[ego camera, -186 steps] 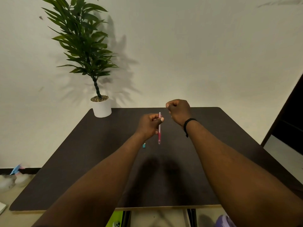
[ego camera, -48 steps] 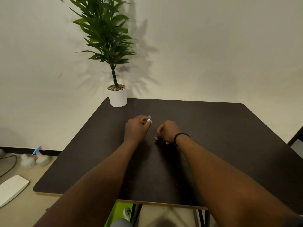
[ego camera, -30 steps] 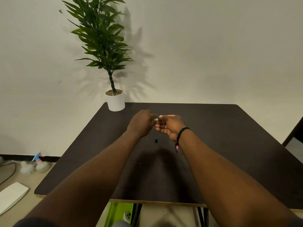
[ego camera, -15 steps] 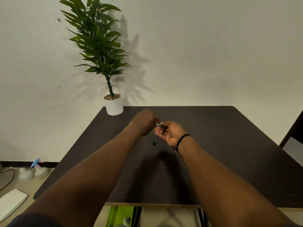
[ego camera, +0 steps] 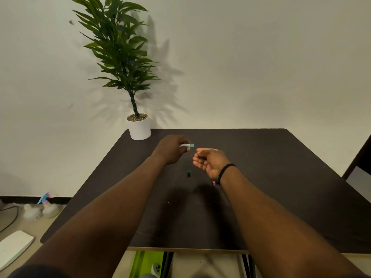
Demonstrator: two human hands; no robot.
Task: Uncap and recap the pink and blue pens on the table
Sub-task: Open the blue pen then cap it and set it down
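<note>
My left hand (ego camera: 171,150) hovers over the middle of the dark table (ego camera: 281,177), gripping the blue pen (ego camera: 188,145). Only the pen's pale barrel and teal end show, poking right from my fingers. My right hand (ego camera: 208,161) is just to the right of that end, palm up with fingers loosely curled and nothing visible in it. A small gap separates it from the pen. A small dark teal cap (ego camera: 188,174) lies on the table below the two hands. The pink pen (ego camera: 214,183) lies under my right wrist, with only its tip visible.
A potted plant (ego camera: 139,128) in a white pot stands at the table's far left corner against the wall. On the floor to the left are spray bottles (ego camera: 45,206) and a white flat object (ego camera: 14,246). A dark piece of furniture (ego camera: 361,157) stands at the right.
My right hand, which touched the blue pen's end half a second ago, has drawn back to the right and down. My left hand has kept hold of the pen, now held level.
</note>
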